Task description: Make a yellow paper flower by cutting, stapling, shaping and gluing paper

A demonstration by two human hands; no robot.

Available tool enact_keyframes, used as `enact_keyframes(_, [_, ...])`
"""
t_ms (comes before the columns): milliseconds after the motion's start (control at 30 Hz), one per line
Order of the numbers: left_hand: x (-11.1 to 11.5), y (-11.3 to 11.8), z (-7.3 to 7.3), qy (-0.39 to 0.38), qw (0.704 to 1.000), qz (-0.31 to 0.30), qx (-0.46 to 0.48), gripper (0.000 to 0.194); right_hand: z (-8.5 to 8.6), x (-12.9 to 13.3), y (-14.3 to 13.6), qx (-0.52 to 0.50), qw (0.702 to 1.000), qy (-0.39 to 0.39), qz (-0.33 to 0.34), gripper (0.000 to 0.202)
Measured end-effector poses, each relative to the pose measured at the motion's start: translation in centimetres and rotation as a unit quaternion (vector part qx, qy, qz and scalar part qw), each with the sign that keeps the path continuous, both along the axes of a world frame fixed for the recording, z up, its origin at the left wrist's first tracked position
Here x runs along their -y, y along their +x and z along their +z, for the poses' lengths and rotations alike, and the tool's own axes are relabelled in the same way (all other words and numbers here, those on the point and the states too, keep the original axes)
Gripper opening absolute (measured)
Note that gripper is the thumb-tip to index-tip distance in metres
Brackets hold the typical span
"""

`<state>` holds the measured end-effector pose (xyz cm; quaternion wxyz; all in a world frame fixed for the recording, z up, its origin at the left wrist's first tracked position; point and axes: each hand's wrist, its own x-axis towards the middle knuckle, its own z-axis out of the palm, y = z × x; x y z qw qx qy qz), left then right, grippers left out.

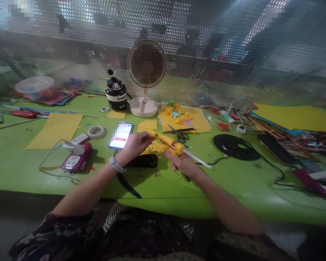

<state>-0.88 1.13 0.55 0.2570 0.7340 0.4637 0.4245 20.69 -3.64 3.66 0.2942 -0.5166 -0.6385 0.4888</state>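
My right hand (pixel 182 164) is wrapped round a yellow hot glue gun (pixel 168 140). A clear glue stick (pixel 198 158) sticks out of its back end, and its nozzle points left. My left hand (pixel 137 144) is closed in a pinch right by the nozzle, on a small yellow paper piece (pixel 153 134) that its fingers partly hide. Below the gun lies a heap of crumpled yellow paper pieces (pixel 155 148). A black case (pixel 145 161) rests under my left wrist, and a lit phone (pixel 121 135) lies just left of that hand.
Behind my hands are black scissors (pixel 182 137), yellow paper squares (pixel 147 125) and a sheet bearing paper flowers (pixel 176 113). A fan (pixel 146 72) and a dark bottle (pixel 116 95) stand farther back. At left are a tape roll (pixel 96 132) and a purple power socket (pixel 76 159); a black disc (pixel 225 146) lies right.
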Motion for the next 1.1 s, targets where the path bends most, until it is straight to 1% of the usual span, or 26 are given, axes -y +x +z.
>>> enact_keyframes(167, [-0.1, -0.1, -0.2, 0.002, 1.0, -0.001, -0.007, 0.031, 0.2, 0.1, -0.1, 0.003, 1.0, -0.001, -0.012, 0.036])
enact_keyframes(500, [-0.2, -0.1, -0.4, -0.002, 1.0, -0.002, 0.01, 0.032, 0.5, 0.2, -0.2, 0.007, 1.0, -0.007, 0.003, 0.04])
enact_keyframes(567, [-0.3, -0.1, -0.5, -0.016, 0.999, -0.006, 0.031, 0.032, 0.3, 0.2, -0.3, 0.004, 1.0, -0.011, 0.003, 0.037])
enact_keyframes(633, [-0.4, 0.0, -0.6, -0.048, 0.996, -0.013, 0.076, 0.033, -0.2, 0.0, -0.1, 0.006, 1.0, 0.0, -0.001, 0.033])
enact_keyframes(700, [-0.6, 0.0, -0.5, -0.098, 0.985, -0.011, 0.145, 0.036, -0.9, -0.3, 0.2, 0.026, 0.998, 0.061, -0.002, 0.03])
enact_keyframes(733, [-0.7, 0.0, -0.3, -0.125, 0.975, -0.007, 0.184, 0.038, -1.2, -0.4, 0.4, 0.046, 0.993, 0.111, 0.002, 0.03])
enact_keyframes(800, [-0.9, 0.0, 0.0, -0.174, 0.951, 0.003, 0.255, 0.042, -1.6, -0.8, 0.8, 0.099, 0.971, 0.216, 0.022, 0.027])
enact_keyframes(867, [-1.0, -0.2, 0.4, -0.205, 0.931, 0.009, 0.3, 0.044, -1.7, -1.1, 1.2, 0.165, 0.943, 0.284, 0.045, 0.024])
enact_keyframes(933, [-1.0, -0.3, 0.7, -0.22, 0.921, 0.013, 0.321, 0.043, -1.4, -1.4, 1.6, 0.242, 0.922, 0.3, 0.038, 0.023])
enact_keyframes(1033, [-1.0, -0.4, 0.9, -0.223, 0.916, 0.024, 0.333, 0.041, -0.8, -1.7, 2.6, 0.351, 0.898, 0.264, -0.018, 0.025])
enact_keyframes(1100, [-0.9, -0.4, 1.0, -0.225, 0.914, 0.028, 0.336, 0.04, -0.5, -2.1, 4.1, 0.396, 0.886, 0.236, -0.058, 0.029])
